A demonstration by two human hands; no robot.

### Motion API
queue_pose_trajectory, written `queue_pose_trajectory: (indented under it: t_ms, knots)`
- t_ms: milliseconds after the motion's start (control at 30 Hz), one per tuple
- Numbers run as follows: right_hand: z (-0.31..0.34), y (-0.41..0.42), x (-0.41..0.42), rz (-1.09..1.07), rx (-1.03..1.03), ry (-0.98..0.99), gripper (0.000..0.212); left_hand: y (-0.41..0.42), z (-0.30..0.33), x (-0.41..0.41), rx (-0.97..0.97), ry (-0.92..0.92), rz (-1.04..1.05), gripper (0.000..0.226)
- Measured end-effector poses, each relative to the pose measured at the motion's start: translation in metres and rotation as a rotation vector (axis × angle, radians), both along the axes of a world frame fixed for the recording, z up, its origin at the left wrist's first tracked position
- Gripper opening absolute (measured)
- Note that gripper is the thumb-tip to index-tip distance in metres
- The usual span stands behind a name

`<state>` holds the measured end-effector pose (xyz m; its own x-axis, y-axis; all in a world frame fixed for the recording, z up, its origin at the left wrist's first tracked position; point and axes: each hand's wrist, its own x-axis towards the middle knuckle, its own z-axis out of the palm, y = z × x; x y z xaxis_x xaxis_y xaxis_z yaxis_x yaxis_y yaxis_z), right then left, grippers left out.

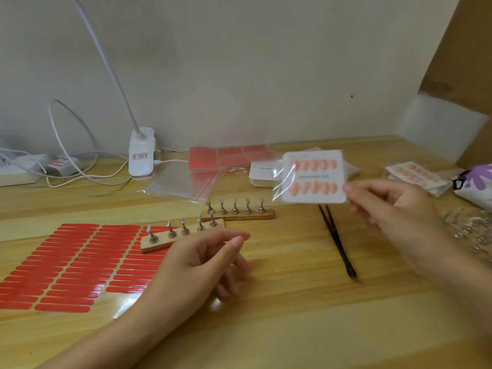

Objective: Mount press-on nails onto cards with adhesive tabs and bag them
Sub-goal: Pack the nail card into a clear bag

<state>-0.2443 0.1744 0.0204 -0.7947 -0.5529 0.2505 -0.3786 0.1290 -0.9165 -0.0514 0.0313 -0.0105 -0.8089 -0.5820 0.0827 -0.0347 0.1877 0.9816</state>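
My right hand holds up a white card of peach press-on nails inside a clear bag, pinched at the card's right edge above the table. My left hand rests on the wooden table with fingers loosely curled and nothing in it. A big sheet of red adhesive tabs lies at the left. Two wooden stands with metal nail holders sit in the middle. More bagged nail cards lie at the far right.
Black tweezers lie right of centre. Clear bags and red sheets sit at the back, beside a stack of white cards. A white clip lamp, cables and a power strip are back left. Loose metal holders lie at the right edge.
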Motion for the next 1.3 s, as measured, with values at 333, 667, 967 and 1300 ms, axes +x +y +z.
queue_pose_trajectory:
  t_ms: [333, 667, 967, 1300]
  knots:
    - [0.014, 0.029, -0.095, -0.373, 0.051, -0.244, 0.020, -0.004, -0.006, 0.001, -0.073, -0.041, -0.024, 0.018]
    - [0.018, 0.034, -0.130, -0.593, 0.522, -0.061, 0.021, -0.004, -0.005, 0.003, -0.093, -0.071, -0.055, 0.022]
    - [0.031, 0.019, -0.120, -0.522, 1.121, 0.451, 0.023, -0.002, -0.004, 0.003, -0.099, -0.064, -0.061, 0.024]
    - [0.014, -0.016, -0.032, 0.029, 0.770, 0.611, 0.026, -0.001, -0.003, 0.005, -0.090, -0.057, -0.067, 0.025]
